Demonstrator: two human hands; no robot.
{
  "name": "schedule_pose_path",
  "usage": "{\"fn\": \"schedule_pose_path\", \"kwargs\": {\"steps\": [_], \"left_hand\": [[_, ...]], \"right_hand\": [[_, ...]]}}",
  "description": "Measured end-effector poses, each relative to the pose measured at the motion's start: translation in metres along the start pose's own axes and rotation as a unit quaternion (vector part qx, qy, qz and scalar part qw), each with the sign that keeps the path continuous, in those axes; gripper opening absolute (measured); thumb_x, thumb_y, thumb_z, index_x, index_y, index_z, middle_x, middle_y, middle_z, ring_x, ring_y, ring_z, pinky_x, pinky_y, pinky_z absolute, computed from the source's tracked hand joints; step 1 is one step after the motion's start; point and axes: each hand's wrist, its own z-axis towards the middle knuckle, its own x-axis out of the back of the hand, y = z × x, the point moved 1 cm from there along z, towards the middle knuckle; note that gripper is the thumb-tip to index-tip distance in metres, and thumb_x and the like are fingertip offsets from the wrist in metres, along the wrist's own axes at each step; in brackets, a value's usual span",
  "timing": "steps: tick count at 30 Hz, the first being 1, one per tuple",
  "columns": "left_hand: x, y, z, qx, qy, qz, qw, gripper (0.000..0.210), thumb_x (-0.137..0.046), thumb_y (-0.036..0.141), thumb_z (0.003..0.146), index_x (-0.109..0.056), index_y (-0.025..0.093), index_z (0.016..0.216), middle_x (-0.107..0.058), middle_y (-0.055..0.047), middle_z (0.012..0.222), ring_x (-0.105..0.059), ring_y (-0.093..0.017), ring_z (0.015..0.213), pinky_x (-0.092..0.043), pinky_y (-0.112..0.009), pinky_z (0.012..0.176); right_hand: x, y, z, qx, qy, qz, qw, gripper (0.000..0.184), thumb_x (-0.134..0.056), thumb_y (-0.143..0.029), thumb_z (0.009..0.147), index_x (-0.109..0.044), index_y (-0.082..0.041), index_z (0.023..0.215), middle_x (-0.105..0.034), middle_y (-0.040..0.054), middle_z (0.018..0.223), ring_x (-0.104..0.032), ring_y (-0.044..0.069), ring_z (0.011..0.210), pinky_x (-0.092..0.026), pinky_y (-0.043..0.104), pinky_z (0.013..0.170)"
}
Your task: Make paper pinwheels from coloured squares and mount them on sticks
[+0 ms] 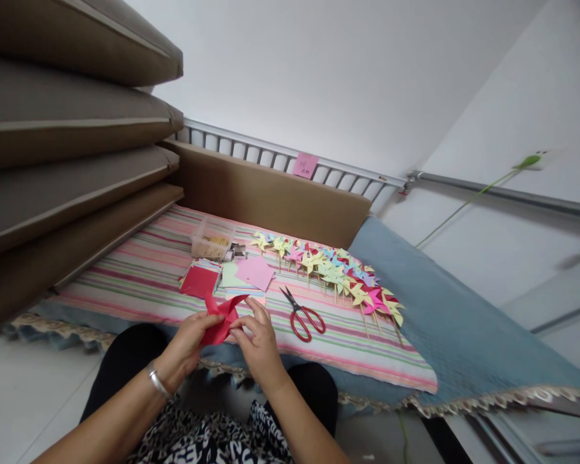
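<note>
A red paper pinwheel with some blades folded inward is held up over the front edge of the striped cloth. My left hand pinches it from the left, thumb near its middle. From the right, my right hand grips its edge between thumb and fingertips. Beyond my hands lie a stack of red-topped square papers and a pile of pale green and pink sheets. Red-handled scissors rest to the right, blades partly apart, touched by neither hand.
Many finished paper pinwheels on sticks lie in rows at the right. A clear plastic box stands at the back left. Thick cushions are stacked at the left. A brown board leans along the metal rail behind.
</note>
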Motion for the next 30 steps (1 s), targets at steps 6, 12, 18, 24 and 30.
{"fn": "schedule_pose_path", "kwargs": {"steps": [6, 12, 18, 24, 30], "left_hand": [[-0.006, -0.003, -0.004, 0.0, -0.007, 0.0, 1.0, 0.016, -0.076, 0.022, 0.051, -0.066, 0.012, 0.059, -0.066, -0.003, 0.054, -0.054, -0.011, 0.047, -0.039, -0.022, 0.05], [-0.007, -0.002, -0.007, 0.001, -0.014, 0.005, 1.0, 0.017, -0.076, 0.022, 0.051, -0.068, 0.012, 0.061, -0.067, -0.003, 0.058, -0.055, -0.012, 0.049, -0.039, -0.023, 0.052], [-0.007, 0.0, -0.009, -0.003, -0.014, 0.002, 1.0, 0.016, -0.077, 0.02, 0.049, -0.068, 0.012, 0.061, -0.067, -0.003, 0.057, -0.055, -0.013, 0.051, -0.04, -0.023, 0.055], [-0.006, -0.001, -0.009, -0.003, -0.019, -0.001, 1.0, 0.014, -0.076, 0.02, 0.05, -0.069, 0.013, 0.06, -0.068, -0.003, 0.058, -0.055, -0.012, 0.051, -0.04, -0.023, 0.055], [-0.005, -0.001, -0.009, 0.005, -0.037, -0.007, 0.999, 0.017, -0.077, 0.021, 0.053, -0.07, 0.012, 0.065, -0.069, -0.005, 0.063, -0.057, -0.012, 0.054, -0.042, -0.022, 0.057]], "right_hand": [[-0.007, -0.002, 0.007, -0.026, 0.019, 0.013, 0.999, 0.01, -0.063, -0.012, 0.074, -0.066, -0.022, 0.073, -0.057, 0.0063, 0.106, -0.041, 0.023, 0.121, -0.032, 0.038, 0.101], [-0.01, -0.002, 0.008, -0.03, 0.035, 0.002, 0.999, 0.011, -0.062, -0.012, 0.074, -0.065, -0.022, 0.07, -0.057, 0.0053, 0.098, -0.043, 0.022, 0.118, -0.033, 0.037, 0.098], [-0.011, 0.0, 0.008, -0.026, 0.038, -0.011, 0.999, 0.012, -0.06, -0.011, 0.074, -0.064, -0.021, 0.07, -0.057, 0.0058, 0.1, -0.043, 0.022, 0.116, -0.033, 0.038, 0.097], [-0.011, -0.002, 0.008, -0.025, 0.038, -0.03, 0.999, 0.012, -0.061, -0.01, 0.074, -0.063, -0.021, 0.069, -0.057, 0.0053, 0.094, -0.045, 0.022, 0.113, -0.034, 0.036, 0.096], [-0.011, -0.003, 0.01, -0.036, 0.037, -0.052, 0.997, 0.012, -0.06, -0.01, 0.073, -0.061, -0.021, 0.067, -0.055, 0.0036, 0.082, -0.049, 0.023, 0.102, -0.037, 0.036, 0.092]]}}
